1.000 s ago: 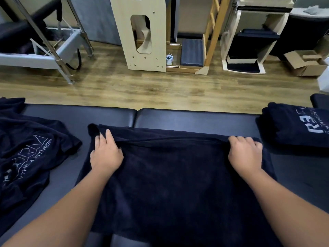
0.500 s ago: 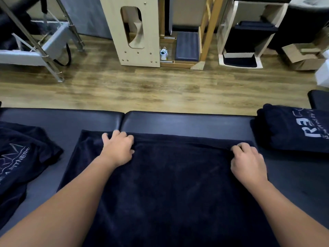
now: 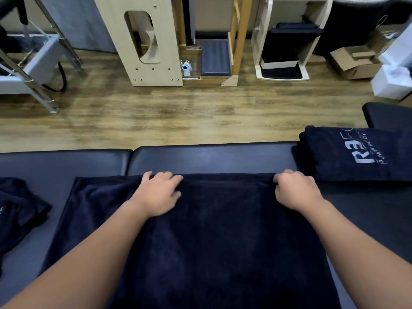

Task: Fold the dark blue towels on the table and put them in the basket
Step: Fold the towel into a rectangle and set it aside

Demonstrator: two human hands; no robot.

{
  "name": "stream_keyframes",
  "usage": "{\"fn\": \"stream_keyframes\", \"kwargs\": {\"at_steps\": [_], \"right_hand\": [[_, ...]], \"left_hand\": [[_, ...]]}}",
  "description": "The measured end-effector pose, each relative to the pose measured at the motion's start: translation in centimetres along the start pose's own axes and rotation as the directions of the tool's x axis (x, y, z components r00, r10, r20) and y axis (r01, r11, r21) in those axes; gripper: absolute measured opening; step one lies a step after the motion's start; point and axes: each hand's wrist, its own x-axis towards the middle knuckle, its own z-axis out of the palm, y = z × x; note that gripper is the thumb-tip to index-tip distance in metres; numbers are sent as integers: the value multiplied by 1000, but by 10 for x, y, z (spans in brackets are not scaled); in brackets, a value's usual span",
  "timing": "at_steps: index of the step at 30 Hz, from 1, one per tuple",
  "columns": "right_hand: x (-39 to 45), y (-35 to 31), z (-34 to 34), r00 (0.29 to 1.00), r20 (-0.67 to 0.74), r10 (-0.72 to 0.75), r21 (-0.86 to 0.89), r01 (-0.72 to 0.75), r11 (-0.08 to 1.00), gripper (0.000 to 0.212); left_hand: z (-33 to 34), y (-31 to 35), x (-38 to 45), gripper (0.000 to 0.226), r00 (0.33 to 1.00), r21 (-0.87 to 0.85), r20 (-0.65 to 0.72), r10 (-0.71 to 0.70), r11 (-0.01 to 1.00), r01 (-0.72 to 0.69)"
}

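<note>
The left hand [image 3: 159, 192] is resting on the far edge of the dark blue towel [image 3: 214, 237], its fingers curling over that edge in a grip on the cloth. The right hand [image 3: 294, 190] is lying at the towel's far right corner, its fingers curled under and its grip clenching the fabric there. Both forearms are reaching forward across the towel, which is lying spread flat on the black padded bench [image 3: 211, 159], its far edge running straight between the two hands. A folded towel [image 3: 347, 157] with white lettering is sitting on the bench just beyond the right hand. A crumpled towel [image 3: 17, 210] is lying at the bench's left end, well apart from the left hand. Beyond the bench, wooden equipment [image 3: 145, 41] is standing on the wood floor [image 3: 178, 112].
</note>
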Motion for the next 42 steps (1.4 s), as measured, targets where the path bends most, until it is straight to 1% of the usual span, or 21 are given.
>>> {"fn": "stream_keyframes", "kwargs": {"at_steps": [2, 5, 8, 10, 11, 13, 14, 16, 18, 19, 21, 23, 25, 28, 31, 34, 36, 37, 39, 41, 42], "right_hand": [[-1, 2, -1, 1000, 17, -25, 51, 24, 998, 33], [2, 10, 1, 998, -30, -62, -13, 61, 998, 20], [10, 14, 4, 976, -212, -44, -60, 32, 998, 12], [13, 9, 7, 941, -336, 35, 2, -36, 999, 4], [14, 4, 8, 931, -352, 98, 38, -91, 995, 11], [11, -12, 7, 940, -300, 164, 40, -159, 986, 27], [8, -22, 7, 950, -276, 147, 37, -142, 989, 30], [-3, -45, 11, 976, -215, 16, 49, -6, 999, 35], [-17, -70, 16, 983, -160, -94, 70, 106, 992, 51], [-22, -83, 17, 987, -134, -85, 81, 96, 992, 60], [-25, -105, 15, 998, -59, 11, 112, -4, 994, 69], [-25, -132, 12, 999, 23, 31, 144, -34, 989, 68], [-29, -162, 7, 995, 78, -63, 170, 49, 984, 70], [-39, -209, -3, 965, 61, -253, 199, 237, 951, 70], [-44, -258, -12, 882, 60, -468, 197, 449, 872, 64], [-42, -316, -19, 772, 16, -635, 199, 620, 759, 58], [-34, -353, -25, 737, -11, -675, 221, 660, 718, 50], [-30, -372, -28, 741, 6, -672, 229, 653, 722, 46], [-22, -404, -35, 795, -4, -607, 202, 595, 778, 41], [-15, -427, -44, 850, -112, -515, 173, 527, 832, 39], [-11, -438, -48, 861, -138, -489, 182, 507, 842, 37]], "left_hand": [[3, 11, 7, 44, 999, 69, 38, 0, 998, -3], [6, 13, 15, 25, 998, 83, 0, -70, 994, 69], [3, 12, 19, 13, 983, -64, -52, -174, 983, 171], [4, 13, 19, 7, 945, -161, -161, -284, 952, 259], [4, 14, 17, 9, 919, -163, -235, -316, 945, 283], [10, 15, 11, 20, 894, -89, -339, -293, 956, 279], [13, 15, 6, 21, 900, -39, -358, -248, 967, 251], [22, 16, -7, 17, 927, 32, -334, -171, 981, 193], [31, 14, -24, 16, 944, 6, -303, -132, 990, 140], [34, 9, -34, 19, 948, -16, -300, -110, 994, 110], [40, 1, -52, 29, 958, -27, -279, -64, 998, 59], [46, -14, -72, 42, 956, -27, -284, -73, 997, 69], [49, -31, -96, 51, 945, -50, -284, -159, 987, 151], [56, -56, -135, 62, 901, -105, -285, -327, 945, 310], [67, -85, -175, 66, 824, -139, -280, -492, 870, 472], [76, -106, -213, 55, 702, -129, -252, -666, 742, 658], [78, -114, -230, 55, 624, -145, -185, -759, 649, 747], [77, -117, -238, 52, 590, -165, -147, -794, 608, 777], [75, -123, -251, 43, 554, -219, -71, -830, 554, 803], [75, -126, -260, 36, 565, -305, -23, -825, 544, 782], [74, -129, -266, 33, 572, -386, -12, -820, 532, 754]]}}
